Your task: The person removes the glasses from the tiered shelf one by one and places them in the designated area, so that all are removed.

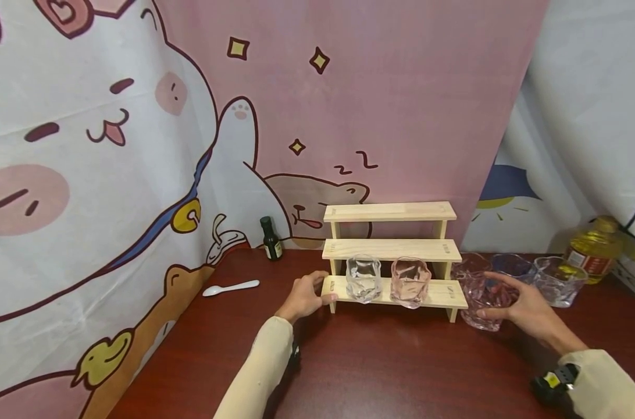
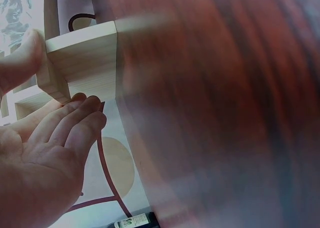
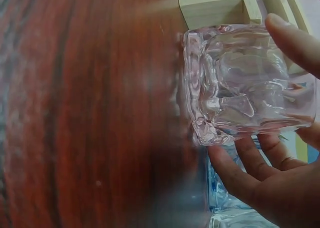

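Note:
A three-tier wooden display stand (image 1: 388,250) stands on the table. My left hand (image 1: 304,297) pinches the left end of its lowest board, thumb on one face and fingertips at the other (image 2: 65,123). On that board sit a clear glass (image 1: 363,282) and, to its right, a pink glass (image 1: 410,285). Right of the stand, my right hand (image 1: 527,311) grips another pink glass (image 3: 240,82), its thumb on one side and fingers on the other. That glass is upright at the tabletop; a gap beneath it cannot be made out.
Behind my right hand are another pinkish glass (image 1: 471,265), a blue glass (image 1: 511,266) and a clear glass (image 1: 558,282). An oil bottle (image 1: 596,250) stands at the far right. On the left are a dark bottle (image 1: 271,240) and a white spoon (image 1: 231,288). Printed cloth (image 1: 401,105) hangs behind.

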Motion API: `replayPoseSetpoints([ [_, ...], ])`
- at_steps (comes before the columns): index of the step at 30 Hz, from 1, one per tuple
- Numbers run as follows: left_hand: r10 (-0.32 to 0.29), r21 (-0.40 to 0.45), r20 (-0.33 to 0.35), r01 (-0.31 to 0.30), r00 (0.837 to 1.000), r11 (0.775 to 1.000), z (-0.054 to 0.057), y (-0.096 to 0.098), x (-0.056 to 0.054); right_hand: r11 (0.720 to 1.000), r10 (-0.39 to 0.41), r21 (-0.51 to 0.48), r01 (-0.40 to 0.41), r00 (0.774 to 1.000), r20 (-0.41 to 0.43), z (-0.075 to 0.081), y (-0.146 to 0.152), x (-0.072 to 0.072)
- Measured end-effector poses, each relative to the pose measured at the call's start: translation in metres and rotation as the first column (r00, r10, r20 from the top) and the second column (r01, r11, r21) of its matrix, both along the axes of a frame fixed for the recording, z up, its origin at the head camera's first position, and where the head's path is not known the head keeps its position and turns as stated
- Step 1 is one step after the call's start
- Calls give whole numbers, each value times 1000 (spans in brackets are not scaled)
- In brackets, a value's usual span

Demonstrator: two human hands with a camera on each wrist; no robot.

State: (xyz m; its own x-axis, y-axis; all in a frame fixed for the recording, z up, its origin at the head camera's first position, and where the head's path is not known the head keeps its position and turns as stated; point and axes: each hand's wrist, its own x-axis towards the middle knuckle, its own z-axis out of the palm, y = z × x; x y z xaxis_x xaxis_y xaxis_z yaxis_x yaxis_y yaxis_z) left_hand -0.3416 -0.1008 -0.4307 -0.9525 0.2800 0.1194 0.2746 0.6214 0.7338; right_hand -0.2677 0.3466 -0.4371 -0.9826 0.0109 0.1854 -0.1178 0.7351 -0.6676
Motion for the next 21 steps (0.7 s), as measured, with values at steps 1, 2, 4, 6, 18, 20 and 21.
replayPoseSetpoints([
  [1, -1, 1, -1, 1, 1000, 1000, 0, 0, 0, 1000, -5, 3, 5, 1000, 0, 0, 0, 0],
  [2, -2, 3, -2, 2, 1000, 1000, 0, 0, 0, 1000, -9, 5, 9, 1000, -1, 1, -1, 0],
  [4, -2, 5, -1, 2, 1000, 1000, 0, -1, 0, 1000, -15, 12, 15, 1000, -3, 1, -1, 0],
  [6, -2, 2, -4, 2, 1000, 1000, 0, -1, 1, 999, -24, 22, 24, 1000, 1, 2, -1, 0],
  [18, -3, 1, -3, 3, 1000, 1000, -1, 0, 1, 995, -58, 78, 61, 997, -50, 3, -5, 0],
  [20, -2, 1, -1, 2, 1000, 1000, -1, 0, 1, 990, -64, 118, 73, 995, -73, 4, -7, 1],
  [21, -4, -1, -1, 4, 1000, 1000, -1, 0, 1, 987, -64, 143, 76, 994, -86, 5, -8, 2],
])
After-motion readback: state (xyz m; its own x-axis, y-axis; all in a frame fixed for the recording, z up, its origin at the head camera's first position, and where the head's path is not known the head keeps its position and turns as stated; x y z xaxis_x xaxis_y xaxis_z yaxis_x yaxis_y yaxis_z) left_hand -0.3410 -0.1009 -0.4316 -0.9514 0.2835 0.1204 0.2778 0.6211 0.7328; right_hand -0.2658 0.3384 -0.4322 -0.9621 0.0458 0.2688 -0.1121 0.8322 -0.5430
